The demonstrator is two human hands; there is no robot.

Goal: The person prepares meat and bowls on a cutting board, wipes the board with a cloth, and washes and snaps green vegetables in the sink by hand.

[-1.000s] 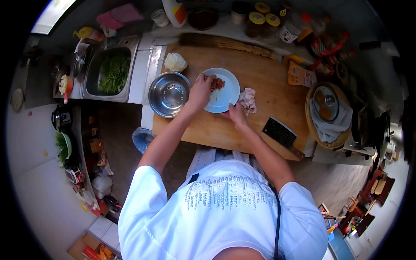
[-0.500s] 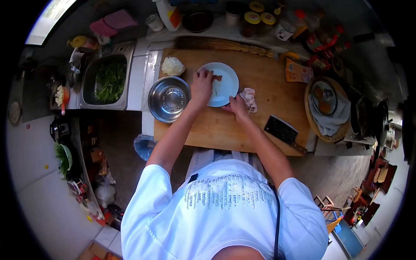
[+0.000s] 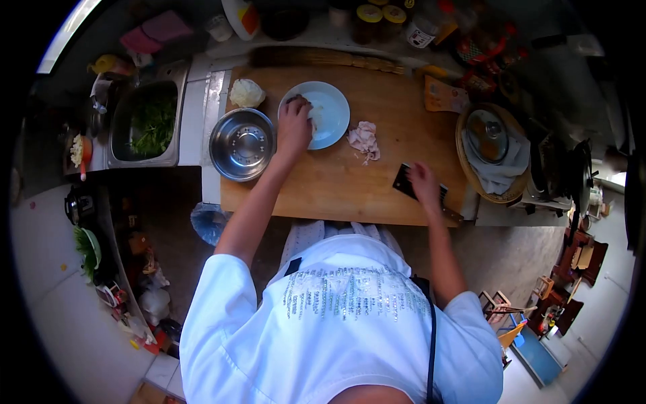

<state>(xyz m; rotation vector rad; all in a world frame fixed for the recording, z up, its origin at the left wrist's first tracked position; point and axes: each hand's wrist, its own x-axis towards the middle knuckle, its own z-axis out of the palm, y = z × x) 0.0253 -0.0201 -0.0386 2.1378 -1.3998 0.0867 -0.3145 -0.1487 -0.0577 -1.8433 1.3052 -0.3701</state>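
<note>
My left hand (image 3: 295, 128) is over the left part of a pale blue-white plate (image 3: 333, 121), fingers curled on a dark reddish piece of meat (image 3: 296, 99), mostly hidden under them. My right hand (image 3: 422, 182) hovers over a cleaver (image 3: 405, 180), fingers loosely apart and not gripping it. The cleaver's dark blade and wooden handle lie on the wooden board (image 3: 323, 192), partly covered by the hand. Pale pink meat (image 3: 364, 140) sits on the board right of the plate. Left of the plate are a steel bowl (image 3: 242, 145) and a white cauliflower-like vegetable (image 3: 247, 93).
A sink (image 3: 153, 124) with leafy greens stands at the left. On the right is a woven basket (image 3: 469, 168) holding a cloth and a glass lid (image 3: 487, 135). Jars and bottles (image 3: 420, 32) line the back, behind a bundle of straw-like stalks (image 3: 323, 59).
My right hand has left the plate's lower rim and moved right, over the cleaver. My left hand stays at the plate. The whole view has shifted slightly.
</note>
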